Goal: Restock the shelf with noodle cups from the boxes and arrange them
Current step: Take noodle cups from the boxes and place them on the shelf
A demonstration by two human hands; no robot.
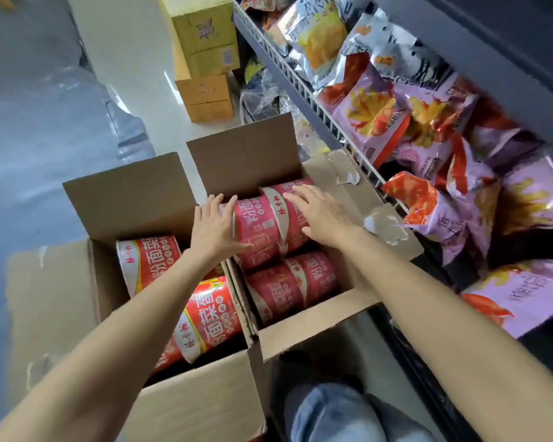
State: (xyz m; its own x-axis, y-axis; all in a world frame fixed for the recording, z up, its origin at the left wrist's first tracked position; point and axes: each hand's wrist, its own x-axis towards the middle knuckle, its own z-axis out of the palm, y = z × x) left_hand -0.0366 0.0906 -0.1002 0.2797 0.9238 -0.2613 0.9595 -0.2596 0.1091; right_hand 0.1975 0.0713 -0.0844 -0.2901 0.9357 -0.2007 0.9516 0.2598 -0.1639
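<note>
2 open cardboard boxes are seen at the centre of the frame, side by side on the floor. In the right box [316, 317], pink noodle cups [262, 224] are laid on their sides; 4 can be made out, and any beneath them are hidden. The left hand [216, 229] is laid flat against the left end of the upper pink cups, fingers straight, nothing gripped. The right hand [320, 215] is spread over the same cups from the right, fingers extended and resting on the wrappers; the fingertips are blurred, so the exact contact is hard to judge. In the left box [186, 397], red noodle cups [211, 314] are laid on their sides; 2 are clearly shown, a 3rd is partly hidden at the lower edge, and the left forearm is crossed over them. The back flaps of both boxes are raised, and torn paper is left on the right box's side flap. Along the right of the frame a wire-edged shelf [300, 87] is filled with snack bags [374, 116], many of them blurred and cut off by the frame edge; the shelf above is shown only as a dark slab at the upper right. At the upper centre, yellow cartons [205, 55] are stacked on the floor beside crumpled clear plastic. A knee in blue denim [332, 413] is cut off at the bottom edge.
</note>
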